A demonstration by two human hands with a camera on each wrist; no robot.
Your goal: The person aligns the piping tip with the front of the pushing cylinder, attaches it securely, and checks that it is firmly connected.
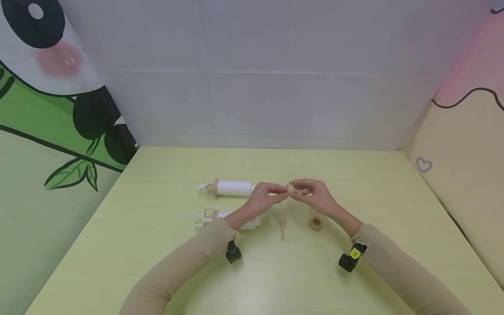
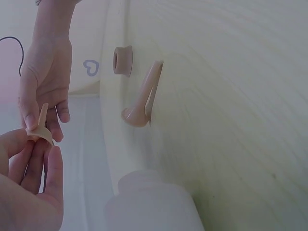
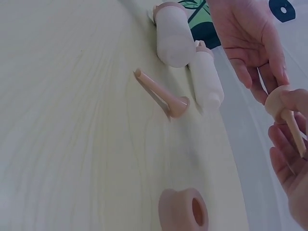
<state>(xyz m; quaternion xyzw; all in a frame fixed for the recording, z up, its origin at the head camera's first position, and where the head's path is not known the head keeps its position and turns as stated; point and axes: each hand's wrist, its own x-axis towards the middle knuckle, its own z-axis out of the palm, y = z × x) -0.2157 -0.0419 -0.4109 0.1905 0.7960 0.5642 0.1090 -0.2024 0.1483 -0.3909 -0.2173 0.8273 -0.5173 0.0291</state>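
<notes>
Both hands meet above the table at a small beige ring-shaped collar [image 1: 290,189] with a narrow tapered nozzle [image 3: 294,134] sticking out of it. My left hand [image 1: 264,199] pinches the collar's rim from the left. From the right, my right hand [image 1: 317,196] pinches the collar on its nozzle side, the nozzle pointing towards its palm. Below the hands lies a loose beige nozzle [image 1: 282,228] with a flared end. A second beige collar [image 1: 316,224] rests on the table to the right of it.
Two white bottles lie on their sides at the left: one farther back [image 1: 234,188], the other [image 1: 251,224] nearer and partly covered by the left forearm. Both have beige collars and pale fittings at their left ends. Printed cloth walls enclose the pale wood-grain table [image 1: 299,280].
</notes>
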